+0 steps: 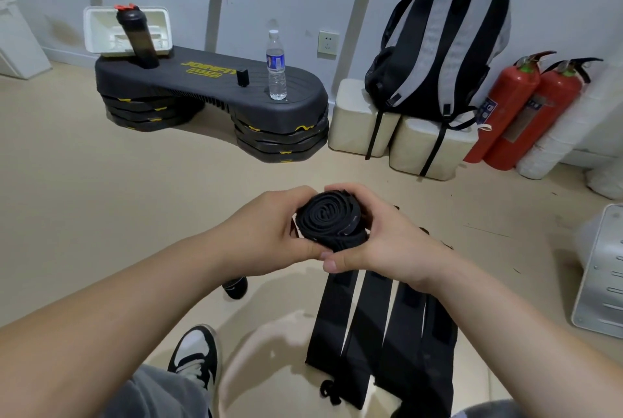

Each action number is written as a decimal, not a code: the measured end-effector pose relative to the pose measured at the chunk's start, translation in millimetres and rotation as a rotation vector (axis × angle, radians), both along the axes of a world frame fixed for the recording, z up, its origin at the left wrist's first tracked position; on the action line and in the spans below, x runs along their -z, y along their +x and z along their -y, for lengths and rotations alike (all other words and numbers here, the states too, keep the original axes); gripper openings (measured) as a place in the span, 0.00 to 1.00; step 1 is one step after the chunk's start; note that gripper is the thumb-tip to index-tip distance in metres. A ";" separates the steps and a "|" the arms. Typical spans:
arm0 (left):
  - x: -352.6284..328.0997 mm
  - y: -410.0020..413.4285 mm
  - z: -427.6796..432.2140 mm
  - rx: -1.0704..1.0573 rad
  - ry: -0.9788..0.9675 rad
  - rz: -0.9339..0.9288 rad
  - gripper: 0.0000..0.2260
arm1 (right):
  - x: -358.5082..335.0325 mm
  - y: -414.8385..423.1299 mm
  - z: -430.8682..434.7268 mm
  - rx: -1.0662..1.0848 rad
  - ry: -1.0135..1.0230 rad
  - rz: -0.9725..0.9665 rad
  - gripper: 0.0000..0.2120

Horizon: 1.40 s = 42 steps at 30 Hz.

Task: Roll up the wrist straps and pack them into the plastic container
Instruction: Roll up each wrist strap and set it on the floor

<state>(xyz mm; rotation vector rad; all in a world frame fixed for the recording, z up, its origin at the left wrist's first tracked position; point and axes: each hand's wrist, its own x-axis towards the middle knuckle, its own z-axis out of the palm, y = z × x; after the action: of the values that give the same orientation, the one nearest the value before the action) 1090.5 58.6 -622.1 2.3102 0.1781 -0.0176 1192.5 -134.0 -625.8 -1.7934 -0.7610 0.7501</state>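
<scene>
A black wrist strap (328, 217) is wound into a tight spiral roll, held in front of me above the floor. My left hand (269, 232) grips its left side and my right hand (384, 239) wraps its right side, thumbs meeting below the roll. Under my right wrist several flat black straps (381, 333) lie side by side on the floor, running toward me. A smaller rolled black strap (235, 287) rests on the floor below my left forearm. The white plastic container (97, 30) stands open at the far left on a black step platform (209, 80).
A dark shaker bottle (138, 38) and a water bottle (276, 65) stand on the platform. A striped backpack (441, 47) sits on white blocks, two red fire extinguishers (526, 107) beside it. A metal panel (603, 269) lies at right. My sneaker (197, 355) is near the bottom.
</scene>
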 end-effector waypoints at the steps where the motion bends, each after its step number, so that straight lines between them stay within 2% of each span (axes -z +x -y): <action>1: 0.2 -2.1 2.0 0.006 -0.005 0.003 0.19 | -0.1 0.2 0.8 -0.003 -0.003 0.022 0.40; 5: 2.2 -12.5 9.8 -0.053 -0.084 0.036 0.20 | -2.3 -0.8 2.9 -0.015 0.000 0.069 0.36; 10: 5.3 -27.3 23.3 -0.053 -0.072 -0.039 0.23 | -3.0 -6.5 5.9 -0.054 -0.065 0.112 0.32; 16: -2.7 -19.8 45.8 -0.126 -0.366 -0.127 0.21 | -4.5 -7.1 35.4 -0.006 -0.168 0.282 0.27; 19: -2.3 -5.6 57.1 -0.150 -0.414 -0.092 0.16 | 0.9 -2.4 49.7 0.021 -0.240 0.327 0.28; 23: 18.5 6.4 75.4 -0.036 -0.394 -0.115 0.25 | 12.5 2.2 53.0 0.022 -0.318 0.380 0.29; 26: 34.7 9.3 71.6 -0.044 -0.467 -0.154 0.23 | 24.3 0.9 45.9 0.008 -0.377 0.406 0.34; 29: 47.9 6.5 54.8 -0.091 -0.598 -0.193 0.19 | 36.7 -0.4 36.1 0.053 -0.382 0.340 0.47; 31: 63.6 2.5 43.7 -0.157 -0.651 -0.199 0.17 | 44.2 -1.9 27.9 0.047 -0.390 0.274 0.52; 33: 85.2 -3.2 32.8 -0.246 -0.612 -0.207 0.16 | 53.0 -6.0 20.9 0.033 -0.459 0.214 0.51; 37: 141.2 -22.0 8.8 -0.356 -0.463 -0.269 0.17 | 85.3 -13.9 18.9 0.010 -0.679 0.138 0.41; 42: 199.2 -48.1 -8.3 -0.478 -0.391 -0.364 0.19 | 113.2 -15.0 -22.9 -0.212 -0.869 0.146 0.37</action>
<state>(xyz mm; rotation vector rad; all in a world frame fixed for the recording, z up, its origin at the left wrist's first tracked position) 1042.4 66.9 -821.3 1.8097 0.8309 -0.2114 1177.5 -111.1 -739.0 -2.5877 -0.7873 1.2232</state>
